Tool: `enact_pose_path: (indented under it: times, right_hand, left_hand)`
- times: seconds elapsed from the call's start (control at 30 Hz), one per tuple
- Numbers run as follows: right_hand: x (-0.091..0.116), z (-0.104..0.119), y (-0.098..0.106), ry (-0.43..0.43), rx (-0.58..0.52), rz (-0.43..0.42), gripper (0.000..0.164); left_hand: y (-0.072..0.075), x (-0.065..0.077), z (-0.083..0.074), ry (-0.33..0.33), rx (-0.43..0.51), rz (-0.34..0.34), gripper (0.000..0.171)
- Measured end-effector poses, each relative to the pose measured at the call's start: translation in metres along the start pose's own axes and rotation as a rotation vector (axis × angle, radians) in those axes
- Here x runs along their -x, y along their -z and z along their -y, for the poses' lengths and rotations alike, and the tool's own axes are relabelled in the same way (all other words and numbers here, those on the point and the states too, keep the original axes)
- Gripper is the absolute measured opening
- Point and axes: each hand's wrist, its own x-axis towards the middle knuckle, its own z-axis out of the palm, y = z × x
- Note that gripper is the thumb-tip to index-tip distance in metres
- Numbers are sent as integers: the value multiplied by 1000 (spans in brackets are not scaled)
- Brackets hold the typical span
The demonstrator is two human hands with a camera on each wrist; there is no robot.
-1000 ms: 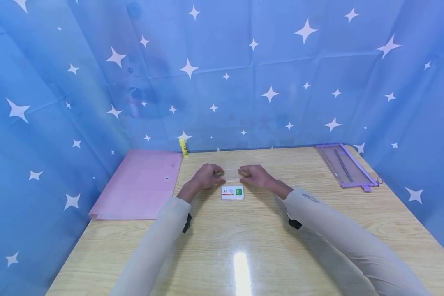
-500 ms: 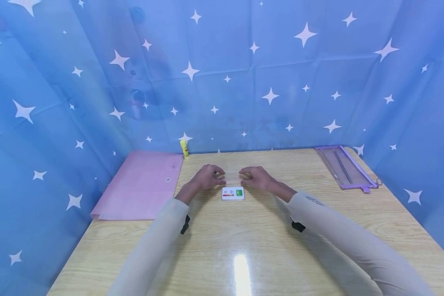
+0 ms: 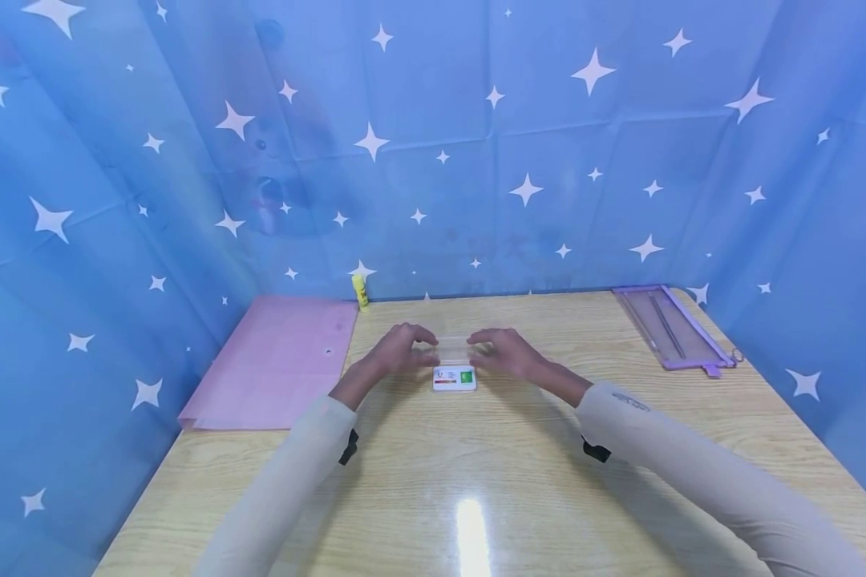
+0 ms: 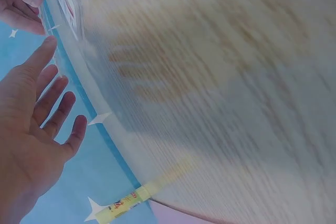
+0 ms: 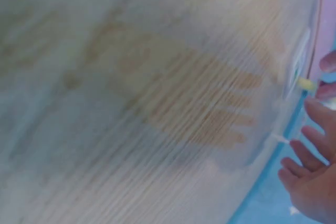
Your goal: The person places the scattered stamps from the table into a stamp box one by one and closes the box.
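A thin clear plastic cover (image 3: pixel 453 350) spans the space between both hands, low over the table. My left hand (image 3: pixel 398 350) pinches its left end between thumb and fingers, and my right hand (image 3: pixel 505 353) pinches the right end. Just on the near side lies a small flat white case (image 3: pixel 455 379) with printed text and a green square. The cover's near edge comes right up to the case's far edge in the head view. In the left wrist view, the lower fingers of the left hand (image 4: pixel 37 124) spread loosely; the right hand's fingers (image 5: pixel 310 156) do likewise in its own view.
A pink folder (image 3: pixel 274 361) lies at the left of the wooden table (image 3: pixel 433 473). A yellow glue stick (image 3: pixel 360 292) stands at the back edge. At the back right is a purple-edged mesh pouch (image 3: pixel 671 328) with pencil-like sticks. A blue star-patterned curtain (image 3: pixel 447 144) hangs behind.
Both hands have come slightly nearer with the clear cover, toward the white case. The wrists and forearms have moved a little outward. The case stays in place.
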Motion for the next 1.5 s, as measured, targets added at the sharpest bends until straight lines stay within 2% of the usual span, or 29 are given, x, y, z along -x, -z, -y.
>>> enact_pose_path:
  times: [0.47,0.7,1.13,1.27,1.5]
  right_hand:
    - [16,6,-6,30,-3,-10,36]
    - [21,10,-7,19,-35,35,37]
    - [26,12,-12,-14,-36,58,38]
    - [26,13,-13,1,-34,61,38]
    - [30,11,-14,20,-22,62,38]
  left_hand:
    - [-5,13,-2,-41,-10,13,41]
    - [-9,19,-3,-50,-22,14,39]
    - [-13,24,-1,-45,-30,33,41]
    - [-13,26,-3,-36,-22,42,40]
    - [-14,28,-3,-58,-38,39,37]
